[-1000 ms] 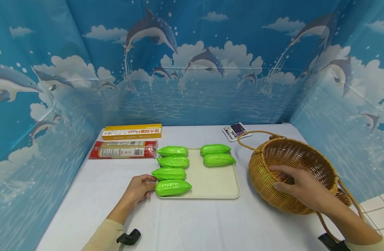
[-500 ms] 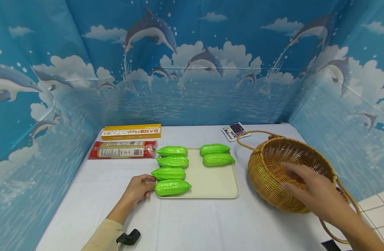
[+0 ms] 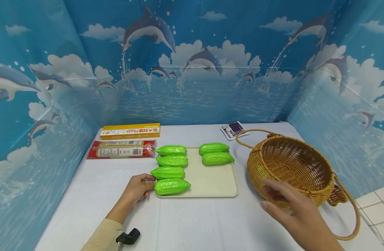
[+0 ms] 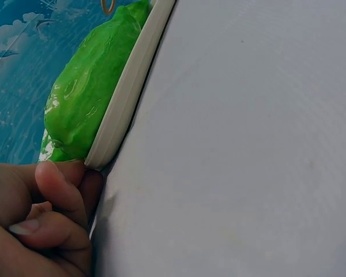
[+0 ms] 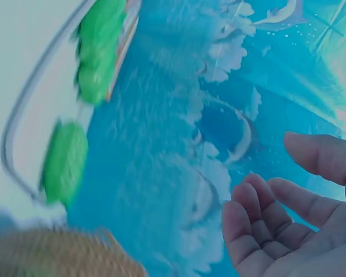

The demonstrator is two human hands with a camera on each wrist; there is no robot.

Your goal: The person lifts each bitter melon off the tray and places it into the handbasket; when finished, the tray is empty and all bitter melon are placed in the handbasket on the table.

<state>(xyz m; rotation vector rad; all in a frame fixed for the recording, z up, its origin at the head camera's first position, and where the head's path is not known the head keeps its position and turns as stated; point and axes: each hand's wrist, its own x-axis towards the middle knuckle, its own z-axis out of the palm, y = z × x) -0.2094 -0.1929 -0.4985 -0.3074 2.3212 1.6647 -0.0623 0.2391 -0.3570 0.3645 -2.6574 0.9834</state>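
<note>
A cream tray [image 3: 212, 181] on the white tablecloth carries several glossy green gourds, a column on its left and two at the back right. My left hand [image 3: 141, 184] sits at the tray's front left corner, beside the nearest gourd [image 3: 172, 187]. In the left wrist view its curled fingers [image 4: 55, 190] pinch the tray's rim [image 4: 127, 92] under that gourd [image 4: 86, 98]. A woven basket [image 3: 289, 167] lies tilted to the right of the tray, and I see nothing inside it. My right hand [image 3: 273, 198] hovers in front of it with relaxed fingers [image 5: 259, 213], holding nothing.
A yellow box [image 3: 130, 131] and a red packet [image 3: 121, 149] lie at the back left, and a small printed packet [image 3: 232, 130] lies behind the basket. Blue dolphin-print walls close three sides. The table's right edge drops to tiled floor [image 3: 380, 209].
My right hand has let go of the basket's rim and drawn back toward me and to the left. The basket has shifted slightly. The left hand has stayed at the tray's corner.
</note>
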